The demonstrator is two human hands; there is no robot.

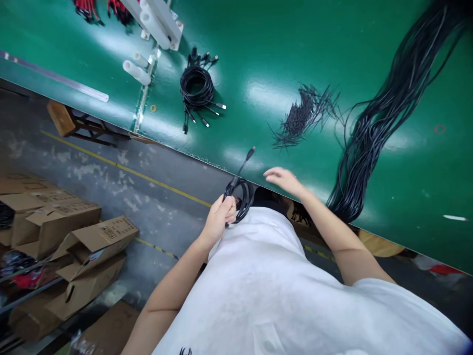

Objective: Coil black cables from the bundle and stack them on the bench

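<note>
My left hand (220, 215) is closed around a small black coiled cable (242, 197) at the near edge of the green table (258, 54); one plug end (250, 153) sticks up over the table. My right hand (284, 179) hovers beside the coil with fingers stretched out, holding nothing. A heap of short black ties (301, 116) lies just beyond it. A long bundle of loose black cables (391, 103) runs down the table's right side. A finished pile of coiled cables (197, 88) sits further left.
White plastic tubes and a fixture (155, 24) stand at the table's far left, with red-ended wires (88, 9) beyond. Open cardboard boxes (74, 241) are stacked on the floor at left. A yellow floor line (121, 167) runs beside the table.
</note>
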